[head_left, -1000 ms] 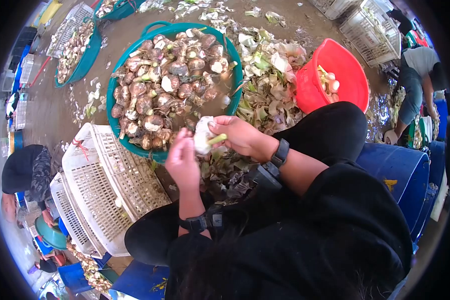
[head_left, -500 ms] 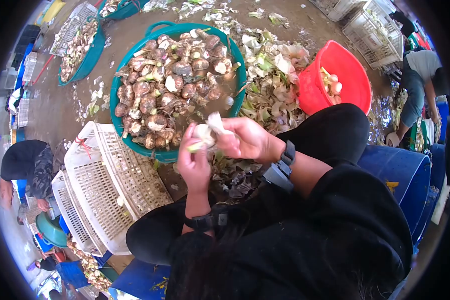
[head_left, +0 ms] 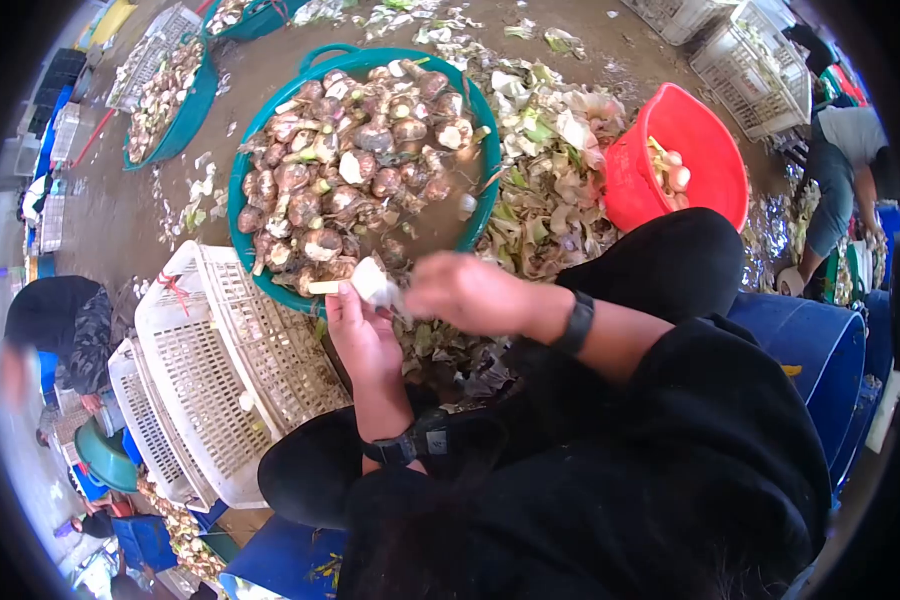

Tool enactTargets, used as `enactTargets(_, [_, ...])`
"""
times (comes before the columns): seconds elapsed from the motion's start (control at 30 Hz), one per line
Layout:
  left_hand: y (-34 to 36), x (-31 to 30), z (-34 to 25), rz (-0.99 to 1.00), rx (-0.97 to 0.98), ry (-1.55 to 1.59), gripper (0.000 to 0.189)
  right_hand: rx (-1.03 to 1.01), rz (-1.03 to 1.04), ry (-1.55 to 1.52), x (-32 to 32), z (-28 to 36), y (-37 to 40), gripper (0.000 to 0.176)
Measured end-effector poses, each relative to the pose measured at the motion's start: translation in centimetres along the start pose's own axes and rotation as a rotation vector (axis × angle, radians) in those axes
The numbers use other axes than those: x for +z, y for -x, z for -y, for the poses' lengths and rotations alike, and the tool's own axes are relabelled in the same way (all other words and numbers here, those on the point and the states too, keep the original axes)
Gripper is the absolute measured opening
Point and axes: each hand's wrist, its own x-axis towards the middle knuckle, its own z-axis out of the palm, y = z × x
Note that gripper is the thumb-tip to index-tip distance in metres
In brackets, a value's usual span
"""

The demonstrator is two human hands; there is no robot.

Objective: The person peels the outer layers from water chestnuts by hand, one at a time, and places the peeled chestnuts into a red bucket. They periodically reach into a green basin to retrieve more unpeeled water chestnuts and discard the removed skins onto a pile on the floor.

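Note:
My left hand (head_left: 365, 335) is closed on a garlic bulb (head_left: 372, 282), with its pale cut stem pointing left. The bulb's exposed surface is white. My right hand (head_left: 465, 292) is just right of it, smeared by motion, so its fingers cannot be read. A thin, blurred strip of skin (head_left: 401, 308) hangs between the bulb and my right hand. Both hands are over the near edge of a green tub (head_left: 238, 190), where many soiled, brown-skinned garlic bulbs (head_left: 320, 205) sit in murky water.
Peeled skins (head_left: 550, 150) are heaped right of the tub. A red bucket (head_left: 625, 180) contains several pale bulbs. White plastic crates (head_left: 210, 370) lean at the left, and a blue barrel (head_left: 800, 335) is at the right. Co-workers (head_left: 50, 325) are bent over at both sides.
My right hand has moved away from the bulb, slightly down and right. The bulb has shifted left and turned, its stem now pointing left. More of its white surface shows.

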Motion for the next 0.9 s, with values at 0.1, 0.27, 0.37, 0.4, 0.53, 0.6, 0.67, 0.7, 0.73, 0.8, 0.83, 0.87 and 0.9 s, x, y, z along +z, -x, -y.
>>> enactTargets(0.1, [-1.7, -3.2, -0.4, -0.194, -0.19, 0.037, 0.019, 0.185, 0.346, 0.318, 0.2, -1.7, 3.8, 0.012])
enactTargets(0.27, [-1.2, -1.5, -0.3, -0.287, 0.09, -0.146, 0.018, 0.618, 0.13, -0.073, 0.6, -1.9, 2.9, 0.025])
enactTargets(0.37, [-0.5, -0.4, 0.0, -0.178, 0.243, -0.267, 0.017, 0.484, -0.186, -0.406, 0.5, 1.5, -2.3, 0.026])
enactTargets(0.4, [-0.4, -0.2, 0.0, -0.149, 0.28, -0.333, 0.017, 0.426, -0.231, -0.421, 0.8, 1.7, -3.0, 0.025])
enactTargets(0.53, [-0.8, -1.6, -0.5, -0.26, -0.165, 0.0, 0.016, 0.002, -0.15, -0.221, 1.5, 0.2, -1.3, 0.021])
enactTargets(0.6, [-2.8, -6.0, -0.2, -0.296, -0.364, 0.261, 0.012, 0.133, 0.175, 0.058, 0.9, 0.2, 1.9, 0.013])
enactTargets(0.67, [-2.3, -5.8, -0.3, -0.295, -0.327, 0.304, 0.015, 0.434, 0.2, 0.207, 0.7, -2.0, 3.7, 0.011])
enactTargets(0.7, [-1.9, -4.8, -0.5, -0.294, -0.33, 0.306, 0.015, 0.492, 0.104, 0.233, 0.3, -1.5, 3.3, 0.012])
enactTargets(0.73, [-1.2, -3.0, -0.7, -0.299, -0.234, 0.167, 0.016, 0.499, 0.101, 0.235, -0.3, -0.4, 2.1, 0.012])
enactTargets(0.8, [0.0, -0.8, -0.7, -0.29, -0.144, 0.021, 0.017, 0.626, 0.045, -0.239, -0.6, 1.8, -1.1, 0.016])
enactTargets(0.83, [0.3, 0.0, -0.6, -0.335, 0.033, -0.193, 0.017, 0.614, -0.029, -0.28, 0.2, 2.2, -1.8, 0.02])
enactTargets(0.87, [0.4, 0.5, -0.5, -0.378, 0.216, -0.403, 0.018, 0.599, -0.099, -0.321, 0.9, 2.5, -2.4, 0.024])
enactTargets(0.9, [0.2, 0.7, -0.1, -0.393, 0.333, -0.319, 0.017, 0.61, -0.037, -0.246, 0.8, 2.9, -3.0, 0.02])
